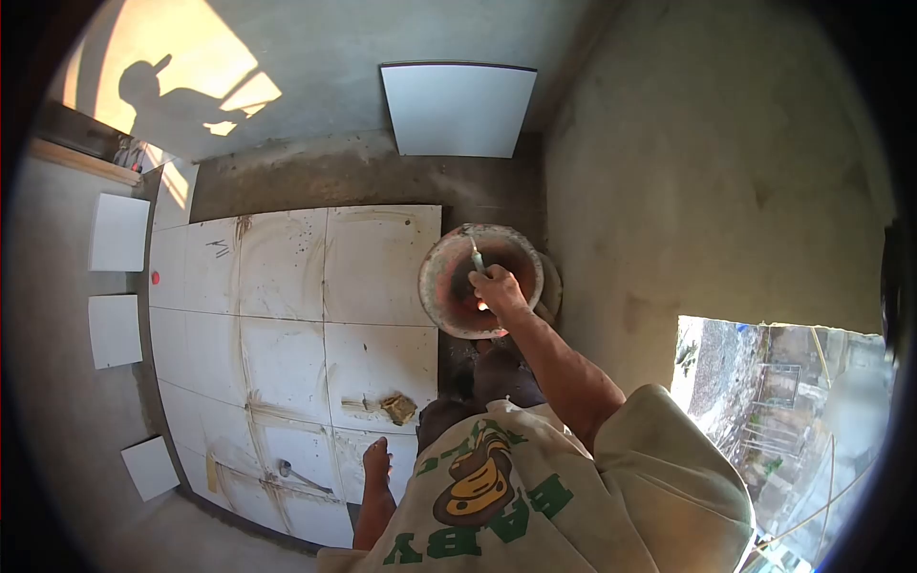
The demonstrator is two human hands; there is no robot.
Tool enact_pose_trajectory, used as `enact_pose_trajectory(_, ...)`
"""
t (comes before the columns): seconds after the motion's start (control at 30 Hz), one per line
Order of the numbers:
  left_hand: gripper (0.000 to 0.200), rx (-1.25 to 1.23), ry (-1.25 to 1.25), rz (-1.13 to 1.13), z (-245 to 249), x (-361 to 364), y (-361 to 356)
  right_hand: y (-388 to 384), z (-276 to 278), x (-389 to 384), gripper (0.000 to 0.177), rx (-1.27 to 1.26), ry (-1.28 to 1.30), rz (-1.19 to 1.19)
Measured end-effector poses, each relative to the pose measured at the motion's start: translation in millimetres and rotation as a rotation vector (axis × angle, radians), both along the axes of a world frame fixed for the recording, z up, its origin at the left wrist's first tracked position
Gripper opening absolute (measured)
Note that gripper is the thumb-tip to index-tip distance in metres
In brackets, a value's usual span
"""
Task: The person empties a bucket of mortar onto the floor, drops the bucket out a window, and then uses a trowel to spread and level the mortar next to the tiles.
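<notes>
Right fingers (488, 278) are wrapped round one tool (478, 259) over one bucket (432, 278); left fingers (377, 454) can't be read. Four loose tiles (459, 110) are seen.

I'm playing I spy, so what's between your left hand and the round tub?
In the head view, a brownish lump lies on the white tiles between the left hand and the round tub.
</notes>
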State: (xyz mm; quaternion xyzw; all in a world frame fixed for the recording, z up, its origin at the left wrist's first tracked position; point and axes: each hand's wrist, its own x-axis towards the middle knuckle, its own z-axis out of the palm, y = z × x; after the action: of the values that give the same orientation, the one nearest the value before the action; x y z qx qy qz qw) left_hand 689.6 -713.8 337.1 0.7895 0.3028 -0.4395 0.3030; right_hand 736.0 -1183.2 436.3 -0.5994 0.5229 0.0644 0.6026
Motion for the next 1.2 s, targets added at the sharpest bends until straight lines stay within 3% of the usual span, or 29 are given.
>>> enact_pose_trajectory(0.13,0.046,-0.087,0.016,0.060,-5.4,43.1,-26.1,-16.3,0.3,8.3,0.032,0.003,-0.065,-0.011)
enact_pose_trajectory(0.27,0.052,-0.278,-0.192,0.049,17.7,102.5,-86.2,-21.5,34.1,-0.6,0.035,-0.173,-0.123,0.128)
enact_pose_trajectory(0.37,0.056,-0.344,-0.282,-0.024,37.1,123.4,-126.5,-7.7,106.1,-20.9,0.040,-0.377,-0.209,0.304)
enact_pose_trajectory(0.6,0.047,-0.387,-0.253,-0.292,-16.8,107.0,-109.6,35.7,283.6,-131.0,0.023,-0.482,-0.536,0.222)
enact_pose_trajectory(0.7,0.043,-0.360,-0.099,-0.462,-38.6,86.0,-89.9,33.1,343.1,-189.8,0.025,-0.729,-0.691,0.031)
enact_pose_trajectory(0.87,0.047,-0.317,-0.082,-0.551,-36.9,64.7,-81.9,37.3,438.5,-306.4,0.031,-1.008,-0.668,-0.390)
enact_pose_trajectory(0.9,0.047,-0.324,-0.080,-0.570,-37.0,66.8,-81.9,42.9,451.8,-329.3,0.031,-1.168,-0.656,-0.429)
enact_pose_trajectory(0.93,0.047,-0.320,-0.102,-0.577,-36.8,71.6,-84.5,28.7,448.8,-368.7,0.035,-1.678,-0.513,-0.184)
enact_pose_trajectory(0.97,0.047,-0.319,-0.126,-0.582,-37.1,77.4,-88.3,77.6,485.8,-363.2,0.026,-1.201,-0.560,-0.762)
enact_pose_trajectory(1.0,0.047,-0.333,-0.124,-0.593,-35.3,82.3,-93.1,70.5,489.4,-399.2,0.019,-1.252,-0.603,-0.765)
enact_pose_trajectory(1.03,0.044,-0.335,-0.132,-0.585,-32.7,86.0,-98.5,71.7,488.8,-443.3,0.030,-1.225,-0.601,-0.770)
enact_pose_trajectory(1.2,0.045,-0.374,-0.143,-0.666,-40.3,89.2,-126.6,116.1,499.2,-556.7,0.032,-1.550,-0.491,-1.106)
